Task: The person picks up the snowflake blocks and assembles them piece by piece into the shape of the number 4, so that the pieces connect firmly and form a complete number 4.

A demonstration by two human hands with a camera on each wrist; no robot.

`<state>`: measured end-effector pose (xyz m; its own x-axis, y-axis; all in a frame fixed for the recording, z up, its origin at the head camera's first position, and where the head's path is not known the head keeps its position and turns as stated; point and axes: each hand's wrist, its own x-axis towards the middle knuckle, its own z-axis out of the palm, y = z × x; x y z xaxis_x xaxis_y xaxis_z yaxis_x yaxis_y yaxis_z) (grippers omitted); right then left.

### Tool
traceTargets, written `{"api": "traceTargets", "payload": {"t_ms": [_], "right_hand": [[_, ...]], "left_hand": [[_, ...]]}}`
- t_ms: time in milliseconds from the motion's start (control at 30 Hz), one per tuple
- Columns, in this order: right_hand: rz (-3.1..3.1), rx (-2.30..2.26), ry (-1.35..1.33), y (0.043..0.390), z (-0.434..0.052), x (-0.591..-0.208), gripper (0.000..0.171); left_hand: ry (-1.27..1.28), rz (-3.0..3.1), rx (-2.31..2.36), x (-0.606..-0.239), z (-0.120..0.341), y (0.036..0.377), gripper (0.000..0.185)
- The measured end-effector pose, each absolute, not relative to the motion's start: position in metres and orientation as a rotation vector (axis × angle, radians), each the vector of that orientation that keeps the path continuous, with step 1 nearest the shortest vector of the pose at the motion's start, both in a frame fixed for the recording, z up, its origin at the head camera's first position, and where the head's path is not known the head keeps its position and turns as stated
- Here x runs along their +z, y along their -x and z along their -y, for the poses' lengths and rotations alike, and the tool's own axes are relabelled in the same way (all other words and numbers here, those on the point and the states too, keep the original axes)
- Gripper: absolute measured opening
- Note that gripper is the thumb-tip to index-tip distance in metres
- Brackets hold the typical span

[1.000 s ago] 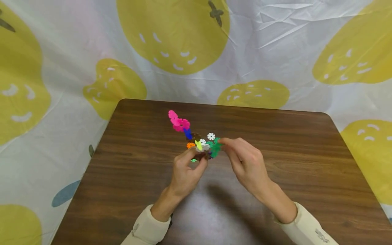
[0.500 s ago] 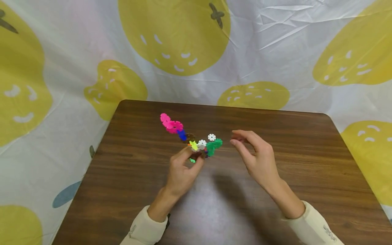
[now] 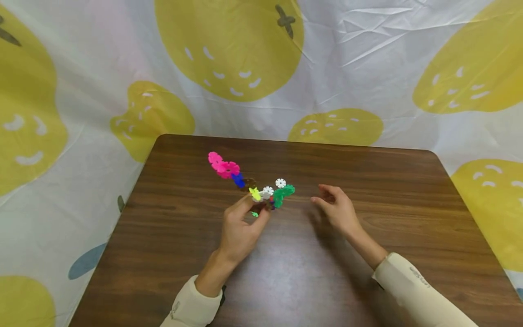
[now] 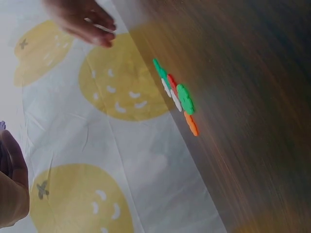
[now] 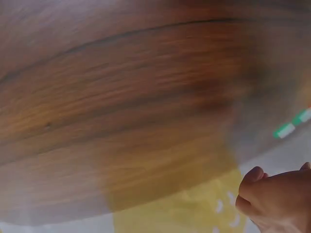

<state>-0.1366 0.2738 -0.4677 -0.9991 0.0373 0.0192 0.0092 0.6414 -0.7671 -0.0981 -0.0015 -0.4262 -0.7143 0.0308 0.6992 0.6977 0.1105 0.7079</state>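
A dark wooden table [image 3: 367, 254] stands before a white cloth backdrop [image 3: 351, 54] printed with yellow smiling fruit. Near the table's centre, the left hand [image 3: 241, 227] pinches the near end of a chain of interlocked plastic snowflake discs [image 3: 261, 188], which runs from pink pieces at the far left to green and white ones at the right. The right hand [image 3: 337, 209] rests just right of the chain, apart from it, fingers relaxed and holding nothing. Cream sleeves [image 3: 412, 286] cover both forearms.
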Motion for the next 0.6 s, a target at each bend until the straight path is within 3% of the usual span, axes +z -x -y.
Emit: {"api": "traceTargets", "payload": {"t_ms": [600], "right_hand": [[2.760, 1.005, -0.082, 0.180, -0.245, -0.527, 0.053]], "left_hand": [[0.706, 1.845, -1.632, -0.427, 0.010, 0.102, 0.019]]}}
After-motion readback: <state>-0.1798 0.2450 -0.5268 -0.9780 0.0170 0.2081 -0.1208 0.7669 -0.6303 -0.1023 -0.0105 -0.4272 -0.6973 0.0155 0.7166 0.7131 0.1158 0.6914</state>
